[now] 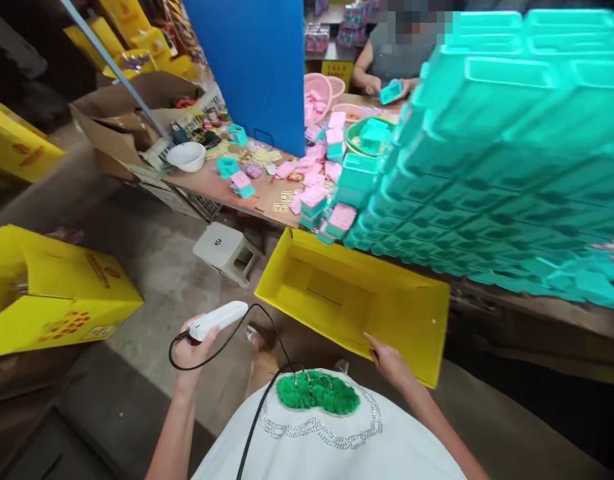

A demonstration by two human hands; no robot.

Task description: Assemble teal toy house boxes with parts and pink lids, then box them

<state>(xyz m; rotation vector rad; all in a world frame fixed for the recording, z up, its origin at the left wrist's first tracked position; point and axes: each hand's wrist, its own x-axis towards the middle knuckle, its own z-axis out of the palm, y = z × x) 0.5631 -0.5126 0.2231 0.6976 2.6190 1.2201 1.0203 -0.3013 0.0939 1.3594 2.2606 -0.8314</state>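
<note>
A white power bank (pixel 218 321) with a black cable plugged into its end is held in my left hand (pixel 194 340), fingers closed around it. The cable (pixel 267 313) loops across and runs up over my white shirt. My right hand (pixel 391 363) is at the near edge of an open yellow cardboard box (pixel 301 313), its index finger stretched out over the rim. I see nothing held in that hand, and its other fingers look partly curled. Whether it touches the rim I cannot tell. The inside of the box shows bare yellow cardboard.
Teal plastic boxes (pixel 477 173) form a tall stack on the right of the worktable (pixel 211 187). Pink and teal pieces (pixel 314 167) litter the tabletop. A white stool (pixel 221 250) stands left of the box. Across the table, a person (pixel 397 57) holds a teal piece. Another yellow box (pixel 81 287) is left.
</note>
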